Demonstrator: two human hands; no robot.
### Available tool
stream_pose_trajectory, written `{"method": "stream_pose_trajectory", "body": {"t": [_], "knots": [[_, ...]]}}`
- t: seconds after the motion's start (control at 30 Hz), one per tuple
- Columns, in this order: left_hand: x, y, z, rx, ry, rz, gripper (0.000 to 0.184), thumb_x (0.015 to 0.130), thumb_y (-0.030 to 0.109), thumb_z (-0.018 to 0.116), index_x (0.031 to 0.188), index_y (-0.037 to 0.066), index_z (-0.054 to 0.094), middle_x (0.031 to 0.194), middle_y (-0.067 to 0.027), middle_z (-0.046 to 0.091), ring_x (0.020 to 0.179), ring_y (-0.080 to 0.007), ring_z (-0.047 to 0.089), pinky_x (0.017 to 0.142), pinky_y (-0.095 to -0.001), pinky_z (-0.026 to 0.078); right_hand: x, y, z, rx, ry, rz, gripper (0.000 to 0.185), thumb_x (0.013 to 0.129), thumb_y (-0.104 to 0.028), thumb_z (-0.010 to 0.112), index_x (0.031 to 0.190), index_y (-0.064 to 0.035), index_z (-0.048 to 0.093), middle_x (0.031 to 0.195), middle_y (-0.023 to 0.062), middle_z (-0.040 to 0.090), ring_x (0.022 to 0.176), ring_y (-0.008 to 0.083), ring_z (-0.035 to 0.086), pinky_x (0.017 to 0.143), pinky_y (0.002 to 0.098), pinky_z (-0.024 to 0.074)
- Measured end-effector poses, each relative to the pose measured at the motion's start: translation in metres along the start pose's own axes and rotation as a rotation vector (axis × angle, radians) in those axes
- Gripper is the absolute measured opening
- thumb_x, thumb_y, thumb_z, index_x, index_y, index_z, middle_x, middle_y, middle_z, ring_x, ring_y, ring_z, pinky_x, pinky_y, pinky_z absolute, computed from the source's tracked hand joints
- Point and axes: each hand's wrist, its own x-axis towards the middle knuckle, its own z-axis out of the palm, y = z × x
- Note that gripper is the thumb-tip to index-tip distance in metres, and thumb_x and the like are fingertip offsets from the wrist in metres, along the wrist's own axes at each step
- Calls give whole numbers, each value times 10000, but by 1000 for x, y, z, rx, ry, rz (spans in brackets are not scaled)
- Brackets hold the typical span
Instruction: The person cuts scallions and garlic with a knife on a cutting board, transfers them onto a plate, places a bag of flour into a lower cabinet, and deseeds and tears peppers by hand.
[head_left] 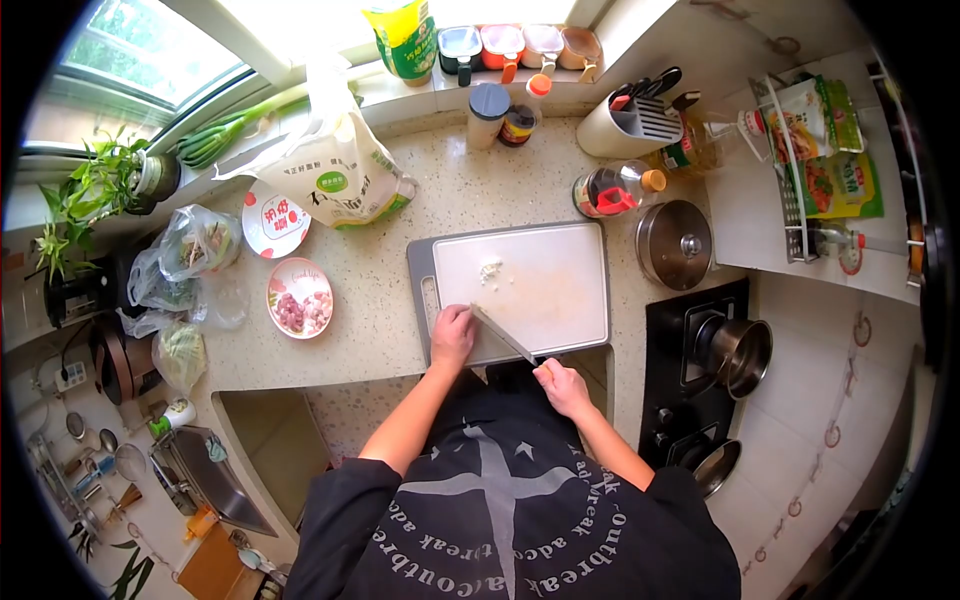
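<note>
A cutting board (540,290) with a grey rim lies on the counter in front of me. My right hand (563,388) grips a kitchen knife (505,332) by its handle at the board's near edge, the blade slanting up and left. My left hand (453,335) is at the board's lower left, its fingers curled together close to the blade's tip. Whatever those fingers hold, if anything, is hidden. A small heap of finely chopped white pieces (491,269), perhaps garlic, sits on the upper left of the board.
Left of the board are a bowl of cut raw meat (300,298), a patterned plate (276,220), a flour bag (335,170) and plastic bags of vegetables (200,243). Bottles (620,188), a knife block (630,125), a lidded pot (674,245) and a stove (690,400) stand to the right.
</note>
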Motion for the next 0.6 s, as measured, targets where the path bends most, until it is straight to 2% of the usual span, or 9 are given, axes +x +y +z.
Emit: {"method": "stream_pose_trajectory", "body": {"t": [0.43,0.6], "knots": [[-2,-4,3,7,-20,-19,211,797,36,768,1002,64,722,1047,-90,681,984,-317,653,865,-398,550,-2,-3,2,19,0,32,431,1011,-533,562,1002,-106,621,852,211,710,844,449,691,698,534,537],[-2,-4,3,15,-24,-12,268,764,19,764,1024,61,713,1062,-84,672,992,-327,640,852,-410,556,-3,-6,2,-16,14,34,439,1005,-542,565,999,-107,618,855,207,713,843,445,692,698,539,536]]}}
